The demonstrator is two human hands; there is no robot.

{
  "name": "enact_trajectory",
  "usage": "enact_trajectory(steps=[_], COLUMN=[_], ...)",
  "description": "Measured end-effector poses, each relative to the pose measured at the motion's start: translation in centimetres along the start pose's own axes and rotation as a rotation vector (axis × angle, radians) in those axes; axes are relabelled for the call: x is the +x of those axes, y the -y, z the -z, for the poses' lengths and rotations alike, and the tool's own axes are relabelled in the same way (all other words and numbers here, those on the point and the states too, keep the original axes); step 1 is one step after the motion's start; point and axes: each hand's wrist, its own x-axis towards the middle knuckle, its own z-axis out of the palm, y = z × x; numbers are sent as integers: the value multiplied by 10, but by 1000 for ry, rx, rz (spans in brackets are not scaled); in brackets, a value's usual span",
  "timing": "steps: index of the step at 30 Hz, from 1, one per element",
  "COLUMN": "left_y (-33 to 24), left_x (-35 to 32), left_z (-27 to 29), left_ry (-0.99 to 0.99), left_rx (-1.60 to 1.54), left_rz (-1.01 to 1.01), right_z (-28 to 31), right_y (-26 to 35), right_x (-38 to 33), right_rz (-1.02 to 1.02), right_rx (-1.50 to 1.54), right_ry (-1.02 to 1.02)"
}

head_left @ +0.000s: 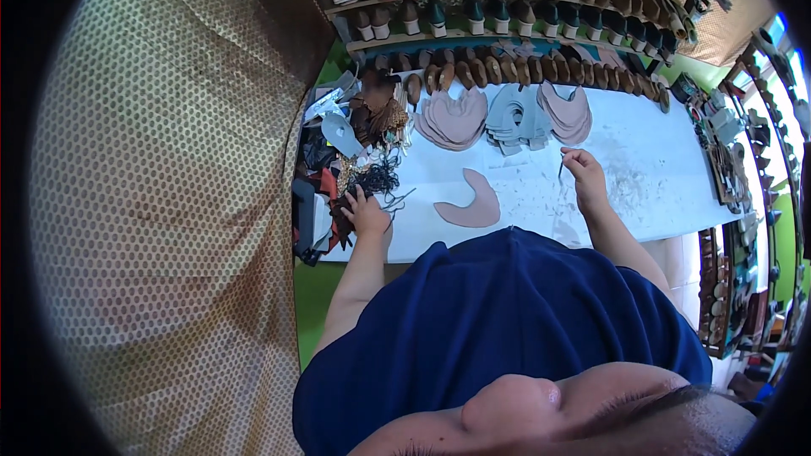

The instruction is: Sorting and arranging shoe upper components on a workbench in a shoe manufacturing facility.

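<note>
Pinkish U-shaped piece (pixel 482 210) is lying flat on the white tabletop (pixel 663 143), between your hands and touching neither. Your left hand (pixel 368 215) has its fingers spread apart at the edge of that dark cord tangle (pixel 377 176). Your right hand (pixel 585 176), well away from it, is pinching a thin dark stick (pixel 560 170). Grey cutouts (pixel 516 122) sit farther back, between two pinkish stacks (pixel 449 128).

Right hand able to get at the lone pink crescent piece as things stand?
Probably yes: only white tabletop shows between the right hand and the pink crescent piece to its left. The thin dark tool it holds might hinder a pinch.
</note>
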Motion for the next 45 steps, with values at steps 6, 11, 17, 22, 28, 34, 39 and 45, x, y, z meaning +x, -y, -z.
enact_trajectory(steps=[6, 11, 17, 22, 28, 34, 39, 45], left_y=[-14, -8, 9, 15, 14, -10, -51, -65], left_x=[-5, -9, -17, -22, -23, -38, -63, -55], left_z=[-12, -24, -17, -22, -34, -43, -56, -67], left_ry=[-56, -78, -109, -154, -257, -164, -3, 111], left_rx=[-189, -82, -80, -176, -212, -175, -193, -171], left_rz=[-283, -216, -172, -206, -104, -150, -280, -396], right_z=[-12, -25, -24, -30, -27, -5, 8, -11], right_y=[-3, 6, -7, 0, -4, -30, -39, -57], right_x=[25, 37, 55, 59, 70, 81, 79, 72], right_rz=[34, 67, 53, 58, 33, 100, 82, 63], right_rx=[-32, -51, -38, -48, -56, -132, -174, -396], right_ry=[70, 148, 189, 208, 202, 122, 20, 65])
